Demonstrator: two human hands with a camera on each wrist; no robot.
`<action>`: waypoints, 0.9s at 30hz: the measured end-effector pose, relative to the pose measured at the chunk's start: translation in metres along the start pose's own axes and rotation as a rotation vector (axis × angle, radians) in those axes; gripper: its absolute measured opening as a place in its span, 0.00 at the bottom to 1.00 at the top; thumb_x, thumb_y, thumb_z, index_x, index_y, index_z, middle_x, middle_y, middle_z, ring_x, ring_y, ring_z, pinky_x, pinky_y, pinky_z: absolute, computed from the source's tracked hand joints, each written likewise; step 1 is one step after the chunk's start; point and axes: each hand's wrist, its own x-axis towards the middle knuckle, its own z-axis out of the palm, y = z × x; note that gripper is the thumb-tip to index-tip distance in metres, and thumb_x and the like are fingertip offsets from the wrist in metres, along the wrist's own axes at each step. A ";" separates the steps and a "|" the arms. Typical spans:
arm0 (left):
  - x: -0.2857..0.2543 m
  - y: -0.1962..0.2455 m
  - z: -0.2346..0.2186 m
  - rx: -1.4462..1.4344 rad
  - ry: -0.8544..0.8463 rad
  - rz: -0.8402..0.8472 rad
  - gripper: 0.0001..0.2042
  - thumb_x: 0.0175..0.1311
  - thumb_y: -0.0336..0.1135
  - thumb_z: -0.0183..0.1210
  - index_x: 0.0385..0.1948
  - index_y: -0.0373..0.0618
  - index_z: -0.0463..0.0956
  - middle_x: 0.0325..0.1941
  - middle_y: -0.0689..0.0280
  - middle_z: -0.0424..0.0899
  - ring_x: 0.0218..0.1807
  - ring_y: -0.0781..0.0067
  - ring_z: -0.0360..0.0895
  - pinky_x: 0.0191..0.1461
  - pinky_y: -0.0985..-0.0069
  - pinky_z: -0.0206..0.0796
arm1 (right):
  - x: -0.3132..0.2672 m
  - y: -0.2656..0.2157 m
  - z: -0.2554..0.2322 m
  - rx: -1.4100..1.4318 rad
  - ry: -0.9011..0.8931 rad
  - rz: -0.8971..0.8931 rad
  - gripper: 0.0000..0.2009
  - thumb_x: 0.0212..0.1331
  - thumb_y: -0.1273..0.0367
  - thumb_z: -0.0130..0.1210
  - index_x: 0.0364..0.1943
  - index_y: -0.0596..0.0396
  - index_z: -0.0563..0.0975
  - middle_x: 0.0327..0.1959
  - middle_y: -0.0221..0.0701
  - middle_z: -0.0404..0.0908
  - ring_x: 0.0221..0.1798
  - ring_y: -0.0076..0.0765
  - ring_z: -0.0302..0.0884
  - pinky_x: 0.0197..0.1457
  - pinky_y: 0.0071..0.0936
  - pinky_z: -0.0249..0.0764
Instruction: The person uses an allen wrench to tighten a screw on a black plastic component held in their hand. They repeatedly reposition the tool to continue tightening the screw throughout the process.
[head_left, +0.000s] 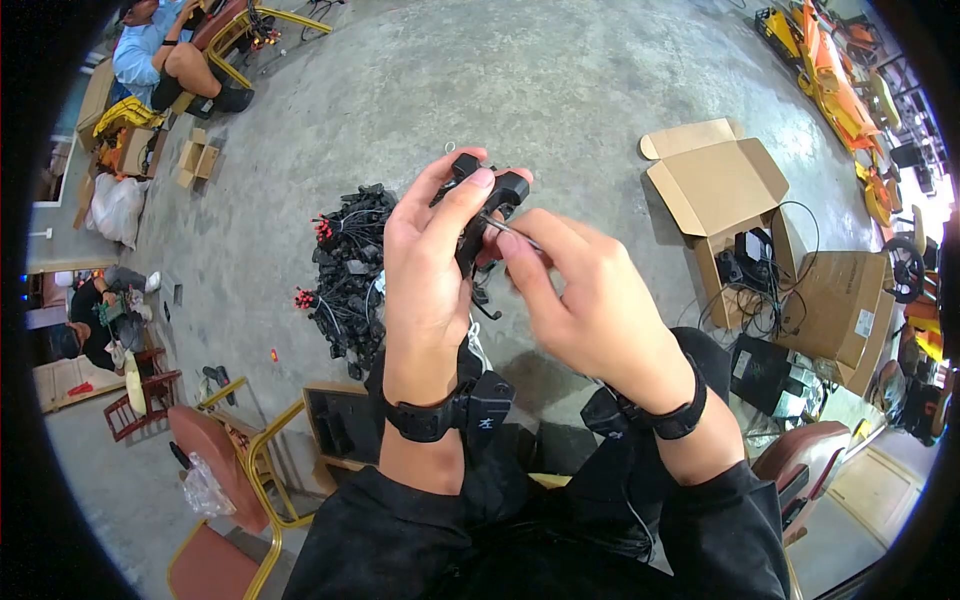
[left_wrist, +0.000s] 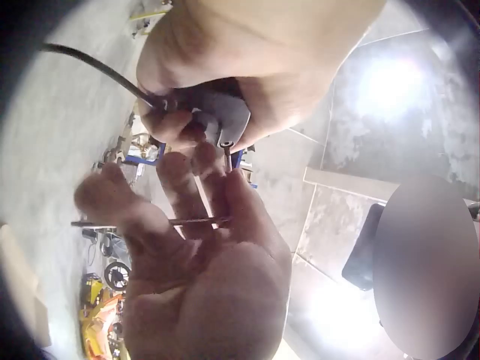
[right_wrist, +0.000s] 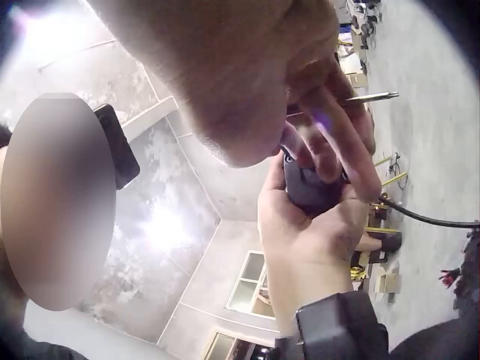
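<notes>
My left hand (head_left: pixel 430 240) grips a black plastic device (head_left: pixel 508 190), thumb on top and fingers around its far side. A black cable (left_wrist: pixel 101 66) leaves the device in the left wrist view. My right hand (head_left: pixel 590 280) pinches a thin metal hex key (head_left: pixel 512 230) between thumb and forefinger. In the left wrist view, the key's short arm (left_wrist: pixel 229 156) meets a screw hole at the device's corner. Its long arm (left_wrist: pixel 199 222) lies across the right hand. The bright end of the key (right_wrist: pixel 382 97) sticks out past the fingers in the right wrist view.
On the floor beyond my left forearm lies a heap of black devices (head_left: pixel 350 270) with cables and red tips. An open cardboard box (head_left: pixel 715 180) with black cabled parts stands at right. Chairs (head_left: pixel 215 460) flank me; another person (head_left: pixel 145 55) sits at the upper left.
</notes>
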 end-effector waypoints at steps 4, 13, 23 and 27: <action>0.001 0.000 -0.007 0.053 -0.041 0.002 0.14 0.65 0.34 0.55 0.50 0.38 0.73 0.44 0.54 0.84 0.35 0.75 0.81 0.37 0.80 0.72 | 0.004 -0.010 -0.010 0.527 -0.258 0.545 0.04 0.59 0.71 0.55 0.31 0.56 0.74 0.23 0.35 0.77 0.26 0.45 0.75 0.41 0.35 0.70; 0.001 0.001 -0.004 -0.025 -0.012 -0.019 0.13 0.62 0.33 0.59 0.47 0.41 0.73 0.40 0.56 0.85 0.25 0.86 0.73 0.26 0.87 0.61 | 0.000 0.007 0.005 0.006 -0.019 -0.067 0.04 0.57 0.70 0.57 0.33 0.56 0.77 0.23 0.32 0.75 0.28 0.41 0.77 0.47 0.34 0.70; 0.001 0.000 -0.004 0.037 -0.020 0.005 0.13 0.62 0.33 0.59 0.47 0.41 0.73 0.38 0.59 0.86 0.24 0.87 0.71 0.26 0.86 0.59 | -0.002 0.008 0.004 -0.040 -0.025 -0.096 0.05 0.57 0.70 0.57 0.35 0.55 0.78 0.23 0.31 0.75 0.26 0.39 0.77 0.53 0.36 0.69; 0.001 0.001 -0.004 0.063 -0.023 -0.011 0.13 0.62 0.33 0.59 0.47 0.41 0.73 0.38 0.60 0.86 0.24 0.86 0.71 0.25 0.87 0.57 | -0.001 0.008 0.003 -0.025 -0.018 -0.077 0.04 0.57 0.71 0.57 0.34 0.55 0.78 0.25 0.32 0.76 0.26 0.40 0.77 0.54 0.37 0.69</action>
